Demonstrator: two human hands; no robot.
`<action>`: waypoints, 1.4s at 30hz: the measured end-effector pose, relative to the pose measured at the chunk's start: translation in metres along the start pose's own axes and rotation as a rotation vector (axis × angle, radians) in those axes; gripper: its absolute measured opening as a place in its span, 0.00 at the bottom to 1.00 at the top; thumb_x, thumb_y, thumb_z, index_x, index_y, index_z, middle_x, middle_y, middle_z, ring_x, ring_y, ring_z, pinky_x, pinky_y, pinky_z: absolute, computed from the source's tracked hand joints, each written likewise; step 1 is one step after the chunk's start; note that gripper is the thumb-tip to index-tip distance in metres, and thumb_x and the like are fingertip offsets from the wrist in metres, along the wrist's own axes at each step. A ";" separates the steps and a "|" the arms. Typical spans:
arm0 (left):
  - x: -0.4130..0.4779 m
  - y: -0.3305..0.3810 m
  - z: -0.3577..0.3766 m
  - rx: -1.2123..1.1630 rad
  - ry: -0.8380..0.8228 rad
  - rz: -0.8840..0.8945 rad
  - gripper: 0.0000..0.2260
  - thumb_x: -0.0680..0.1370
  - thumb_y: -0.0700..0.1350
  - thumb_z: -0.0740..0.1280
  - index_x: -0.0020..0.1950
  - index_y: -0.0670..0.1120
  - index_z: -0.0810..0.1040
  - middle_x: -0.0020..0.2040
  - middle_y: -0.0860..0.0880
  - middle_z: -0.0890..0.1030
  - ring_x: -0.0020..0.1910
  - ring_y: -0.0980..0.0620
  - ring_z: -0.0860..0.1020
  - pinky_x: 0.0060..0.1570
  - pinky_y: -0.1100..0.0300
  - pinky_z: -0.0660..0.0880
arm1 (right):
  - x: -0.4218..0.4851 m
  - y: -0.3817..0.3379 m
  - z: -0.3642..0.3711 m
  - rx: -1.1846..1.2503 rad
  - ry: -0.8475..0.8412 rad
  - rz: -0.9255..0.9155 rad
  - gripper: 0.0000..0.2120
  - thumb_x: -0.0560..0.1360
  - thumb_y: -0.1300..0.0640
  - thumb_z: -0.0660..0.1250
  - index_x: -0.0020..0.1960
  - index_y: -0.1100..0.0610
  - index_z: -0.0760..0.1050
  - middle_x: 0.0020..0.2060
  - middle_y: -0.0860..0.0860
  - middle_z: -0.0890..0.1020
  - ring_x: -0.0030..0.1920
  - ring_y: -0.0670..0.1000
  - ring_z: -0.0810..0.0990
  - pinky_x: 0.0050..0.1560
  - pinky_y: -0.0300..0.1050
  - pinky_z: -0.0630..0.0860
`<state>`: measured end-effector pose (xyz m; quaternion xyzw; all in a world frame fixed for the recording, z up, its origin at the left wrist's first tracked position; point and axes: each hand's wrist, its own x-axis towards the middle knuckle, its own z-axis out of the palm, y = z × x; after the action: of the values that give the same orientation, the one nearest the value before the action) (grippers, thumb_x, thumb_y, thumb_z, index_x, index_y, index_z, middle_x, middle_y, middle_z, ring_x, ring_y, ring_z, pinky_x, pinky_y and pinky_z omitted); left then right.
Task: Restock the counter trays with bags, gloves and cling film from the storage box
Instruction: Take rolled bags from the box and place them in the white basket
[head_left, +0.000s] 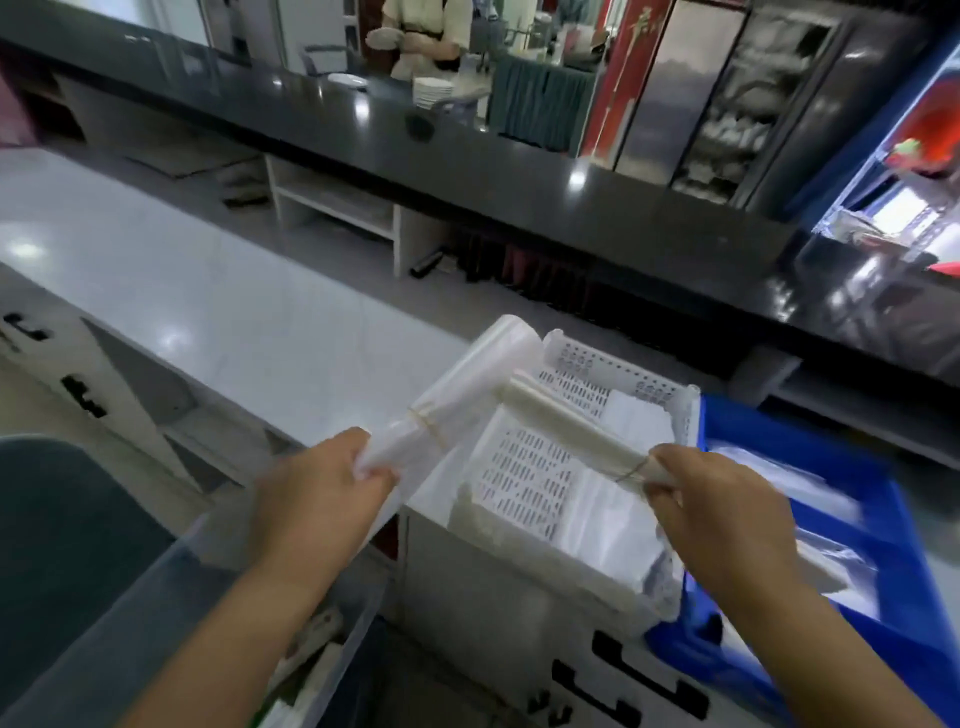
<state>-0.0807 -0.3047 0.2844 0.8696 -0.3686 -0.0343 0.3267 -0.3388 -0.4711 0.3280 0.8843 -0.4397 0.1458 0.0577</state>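
In the lower centre of the frame, both hands are raised over the near edge of the white bench (208, 291). The left hand (317, 488) has its fingers curled round the near end of a roll of clear bags (467, 395) bound with a rubber band. The roll slants up and away toward the middle of the frame. The right hand (717, 509) pinches the near end of a thinner cream bundle of bags (566, 418), also banded, which lies slanted above a white perforated tray (524, 467).

That tray sits on the bench at centre right, with flat clear plastic packs (613, 525) in its near part. Just to its right stands a blue tray (883, 493); its contents are blurred. At lower left is the translucent storage box (156, 587). A dark glossy counter (519, 171) crosses the upper frame, with a stack of plates (431, 91) on it.
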 end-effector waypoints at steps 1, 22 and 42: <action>0.007 0.020 0.014 -0.007 -0.012 0.016 0.08 0.71 0.53 0.64 0.35 0.50 0.72 0.28 0.51 0.74 0.27 0.53 0.73 0.25 0.61 0.65 | 0.005 0.022 0.000 0.004 -0.021 0.073 0.05 0.71 0.58 0.67 0.38 0.52 0.72 0.27 0.48 0.74 0.28 0.53 0.70 0.24 0.39 0.57; 0.073 0.134 0.214 0.470 -0.480 0.505 0.28 0.79 0.51 0.59 0.76 0.52 0.51 0.78 0.49 0.47 0.76 0.48 0.41 0.73 0.51 0.38 | 0.076 0.165 0.060 0.337 -0.191 0.310 0.07 0.71 0.53 0.66 0.44 0.45 0.69 0.32 0.43 0.76 0.32 0.45 0.74 0.32 0.44 0.75; 0.081 0.199 0.165 -0.972 -0.619 -0.116 0.09 0.72 0.43 0.71 0.51 0.49 0.78 0.47 0.50 0.85 0.45 0.53 0.83 0.44 0.59 0.80 | 0.109 0.069 0.045 1.358 -0.148 0.593 0.04 0.76 0.54 0.65 0.47 0.45 0.76 0.42 0.45 0.84 0.41 0.46 0.84 0.39 0.43 0.82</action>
<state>-0.1945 -0.5508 0.2876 0.5881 -0.3405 -0.4704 0.5629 -0.3222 -0.6067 0.3172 0.5772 -0.4756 0.3352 -0.5730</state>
